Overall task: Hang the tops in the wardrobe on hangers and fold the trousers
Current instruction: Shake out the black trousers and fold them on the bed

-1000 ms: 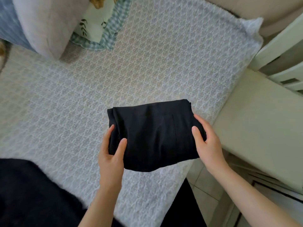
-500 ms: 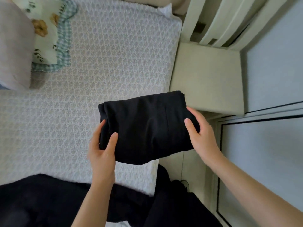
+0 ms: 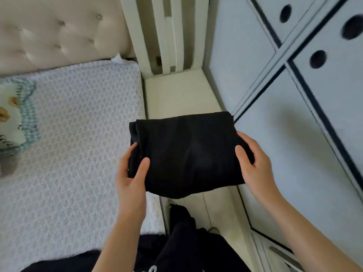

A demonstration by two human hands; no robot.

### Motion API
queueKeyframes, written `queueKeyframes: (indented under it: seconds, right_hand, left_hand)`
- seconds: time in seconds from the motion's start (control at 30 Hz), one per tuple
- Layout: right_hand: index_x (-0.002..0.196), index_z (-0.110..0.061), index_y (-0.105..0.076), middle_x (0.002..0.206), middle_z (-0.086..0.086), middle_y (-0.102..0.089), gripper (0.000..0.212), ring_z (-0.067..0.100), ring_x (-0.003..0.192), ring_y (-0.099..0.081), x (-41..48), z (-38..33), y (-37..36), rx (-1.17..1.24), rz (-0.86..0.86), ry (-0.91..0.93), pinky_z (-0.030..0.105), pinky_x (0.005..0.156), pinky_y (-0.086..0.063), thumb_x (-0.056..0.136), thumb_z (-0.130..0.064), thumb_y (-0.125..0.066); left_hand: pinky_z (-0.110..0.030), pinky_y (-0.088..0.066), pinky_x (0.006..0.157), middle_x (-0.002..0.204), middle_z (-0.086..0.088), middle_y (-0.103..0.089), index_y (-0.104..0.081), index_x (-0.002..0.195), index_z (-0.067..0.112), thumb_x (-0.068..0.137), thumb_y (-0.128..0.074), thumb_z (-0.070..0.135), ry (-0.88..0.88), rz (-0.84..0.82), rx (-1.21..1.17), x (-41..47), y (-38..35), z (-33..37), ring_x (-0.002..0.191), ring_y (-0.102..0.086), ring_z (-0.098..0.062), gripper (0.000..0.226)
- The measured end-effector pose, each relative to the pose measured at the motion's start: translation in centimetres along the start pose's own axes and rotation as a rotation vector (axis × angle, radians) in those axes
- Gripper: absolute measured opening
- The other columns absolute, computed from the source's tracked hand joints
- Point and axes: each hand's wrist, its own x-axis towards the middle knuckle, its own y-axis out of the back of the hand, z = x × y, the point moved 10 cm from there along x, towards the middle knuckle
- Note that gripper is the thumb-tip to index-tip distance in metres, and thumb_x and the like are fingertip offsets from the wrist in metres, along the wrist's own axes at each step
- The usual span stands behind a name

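A folded pair of black trousers hangs in the air between my hands, above the gap between the bed and the wardrobe. My left hand grips its left edge, thumb on top and fingers underneath. On the right edge, my right hand holds the bundle the same way. The pale blue wardrobe doors with dark trim and round holes stand shut at the right.
The bed with a white patterned cover fills the left, a floral pillow at its edge and a tufted headboard behind. A cream bedside cabinet sits beyond the trousers. My dark-clothed legs stand below.
I have turned right, carrying the folded trousers off the bed toward the wardrobe. Both hands keep the same grip on the bundle.
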Motion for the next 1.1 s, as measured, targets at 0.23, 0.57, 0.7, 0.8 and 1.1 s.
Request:
queueKeyframes:
  seconds: [0.23,0.57,0.7,0.8,1.1]
  right_hand:
    - [0.140,-0.030,-0.049,0.135,-0.018,-0.054,0.040,-0.006,0.124,-0.048,-10.0,2.0,13.5,0.024,0.226,-0.016,0.024,0.107,-0.040,0.100,-0.027,-0.048]
    - [0.139,-0.029,-0.049,0.133,-0.022,-0.052,0.038,-0.013,0.124,-0.044,-23.0,5.2,21.3,0.070,0.499,-0.113,0.007,0.101,-0.035,0.100,-0.026,-0.049]
    - [0.140,-0.026,-0.049,0.137,-0.015,-0.052,0.040,-0.005,0.127,-0.045,-26.9,6.5,21.2,0.122,0.606,-0.191,0.023,0.109,-0.038,0.101,-0.026,-0.048]
    - [0.140,-0.026,-0.049,0.138,-0.013,-0.053,0.039,0.000,0.129,-0.045,-29.6,7.9,20.4,0.187,0.689,-0.260,0.035,0.112,-0.039,0.101,-0.025,-0.047]
    - [0.134,-0.032,-0.054,0.132,-0.016,-0.057,0.035,-0.009,0.120,-0.049,-39.6,11.1,20.3,0.279,0.997,-0.384,0.017,0.104,-0.039,0.100,-0.026,-0.049]
  left_hand:
    - [-0.037,-0.051,0.099,0.129,0.009,-0.063,-0.061,0.130,0.032,0.095,-0.060,0.012,-0.032,-0.212,0.032,-9.3,-8.1,0.5,0.122,-0.059,-0.011,0.040]
    - [-0.032,-0.052,0.097,0.127,0.014,-0.064,-0.061,0.130,0.033,0.095,-0.062,0.014,-0.017,-0.485,0.144,-17.6,-13.5,0.0,0.120,-0.059,-0.005,0.039]
    - [-0.029,-0.054,0.094,0.123,0.017,-0.066,-0.062,0.129,0.033,0.095,-0.061,0.013,-0.009,-0.626,0.205,-18.7,-15.1,0.2,0.117,-0.061,-0.004,0.039]
    - [-0.026,-0.054,0.092,0.123,0.016,-0.065,-0.061,0.129,0.032,0.095,-0.061,0.013,-0.034,-0.740,0.277,-19.3,-16.5,0.2,0.117,-0.061,-0.003,0.039]
    - [-0.030,-0.052,0.096,0.127,0.015,-0.063,-0.059,0.131,0.034,0.095,-0.060,0.017,-0.061,-1.051,0.399,-25.0,-19.6,-1.8,0.120,-0.059,-0.005,0.040]
